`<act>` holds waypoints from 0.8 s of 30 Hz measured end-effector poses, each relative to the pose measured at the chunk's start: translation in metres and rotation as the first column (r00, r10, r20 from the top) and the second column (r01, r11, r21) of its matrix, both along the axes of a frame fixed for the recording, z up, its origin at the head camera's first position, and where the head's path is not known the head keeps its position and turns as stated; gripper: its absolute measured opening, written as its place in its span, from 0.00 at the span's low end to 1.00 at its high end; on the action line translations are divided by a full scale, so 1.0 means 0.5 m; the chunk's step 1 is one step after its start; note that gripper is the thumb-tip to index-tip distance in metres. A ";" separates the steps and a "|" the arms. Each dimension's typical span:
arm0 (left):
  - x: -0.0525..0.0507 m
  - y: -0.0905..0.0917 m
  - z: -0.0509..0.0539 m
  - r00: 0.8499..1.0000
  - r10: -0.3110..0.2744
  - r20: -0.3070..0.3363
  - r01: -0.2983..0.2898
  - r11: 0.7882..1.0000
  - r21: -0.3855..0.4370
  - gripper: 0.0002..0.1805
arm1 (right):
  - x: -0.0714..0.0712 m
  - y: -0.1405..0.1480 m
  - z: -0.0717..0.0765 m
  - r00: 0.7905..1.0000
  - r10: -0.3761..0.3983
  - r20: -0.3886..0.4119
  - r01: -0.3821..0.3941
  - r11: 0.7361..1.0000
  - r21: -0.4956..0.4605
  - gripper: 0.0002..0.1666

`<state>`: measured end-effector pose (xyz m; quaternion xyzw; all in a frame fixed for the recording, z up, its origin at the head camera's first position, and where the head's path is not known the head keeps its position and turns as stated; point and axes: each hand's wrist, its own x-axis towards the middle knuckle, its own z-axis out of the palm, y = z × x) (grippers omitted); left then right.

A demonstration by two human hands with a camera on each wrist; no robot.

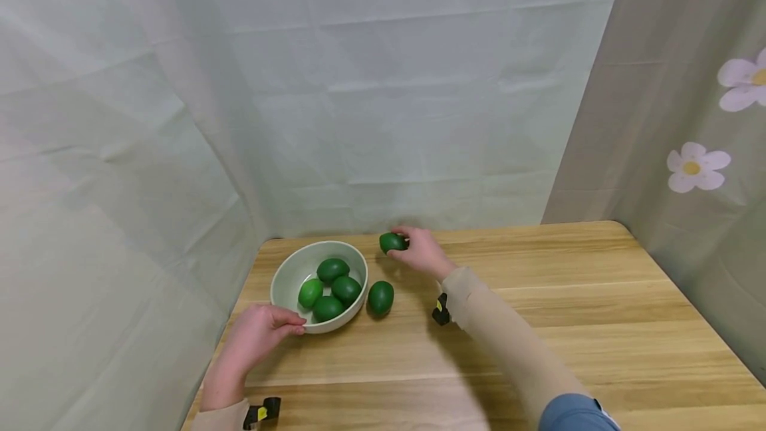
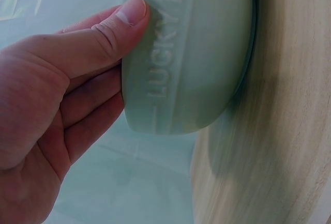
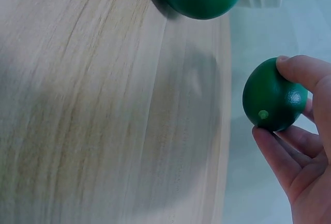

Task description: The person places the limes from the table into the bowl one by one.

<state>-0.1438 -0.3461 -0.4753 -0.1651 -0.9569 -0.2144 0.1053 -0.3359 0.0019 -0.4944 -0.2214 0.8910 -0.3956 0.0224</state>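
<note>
My left hand (image 1: 257,334) pinches the near rim of a pale green bowl (image 1: 278,288), thumb outside; raised letters show on its wall in the left wrist view. Inside the bowl lie several smooth dark green avocados (image 1: 333,270) and one brighter green, lime-like fruit (image 1: 310,292). Near the table's back edge, my right hand (image 1: 423,253) grips another dark green avocado (image 3: 271,95) between thumb and fingers. That avocado is held off the wood, and a pale stem spot shows on it. One more avocado (image 1: 381,298) lies on the table just right of the bowl.
The wooden table (image 1: 574,324) stretches to the right and toward me. Pale cloth (image 1: 419,118) hangs close behind its back edge and along the left side. A flowered curtain (image 1: 694,218) hangs on the right.
</note>
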 end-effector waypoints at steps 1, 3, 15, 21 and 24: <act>0.000 0.000 0.000 1.000 0.000 0.000 0.000 1.000 0.000 0.07 | 0.001 -0.001 0.001 1.000 0.001 -0.005 -0.001 1.000 0.001 0.36; 0.000 0.000 0.000 1.000 0.001 0.003 -0.001 1.000 0.000 0.07 | 0.003 -0.002 0.004 1.000 0.002 -0.013 -0.002 1.000 0.006 0.36; -0.003 0.001 0.001 1.000 0.006 0.014 -0.006 1.000 0.002 0.07 | 0.016 -0.019 0.031 0.999 0.025 -0.039 -0.025 0.999 -0.019 0.34; -0.003 0.001 0.001 1.000 0.002 0.011 -0.002 1.000 0.001 0.07 | 0.019 -0.030 0.042 0.998 0.049 -0.045 -0.050 0.998 -0.035 0.35; -0.002 0.001 0.002 1.000 0.006 0.012 -0.006 1.000 0.000 0.07 | 0.020 -0.036 0.045 0.997 0.056 -0.055 -0.059 0.997 -0.041 0.34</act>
